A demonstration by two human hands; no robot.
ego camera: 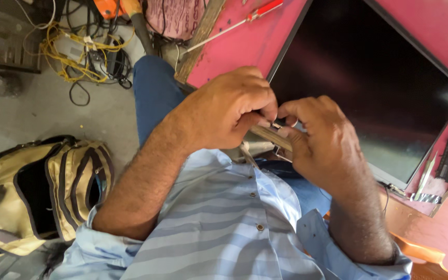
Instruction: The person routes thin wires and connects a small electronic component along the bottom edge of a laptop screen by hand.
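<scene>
Left hand and right hand meet at centre frame, knuckles up, fingertips almost touching each other. Left hand curled into a loose fist, thumb and forefinger pinched together at its right edge. Right hand fingers bent inward toward the left hand, thumb tucked under, also pinching. Left forearm bare, runs from lower left up to the wrist, sleeve rolled near the elbow. Right forearm bare, comes up from lower right, wrist bent slightly inward. Both wrists raised clear of the torso.
</scene>
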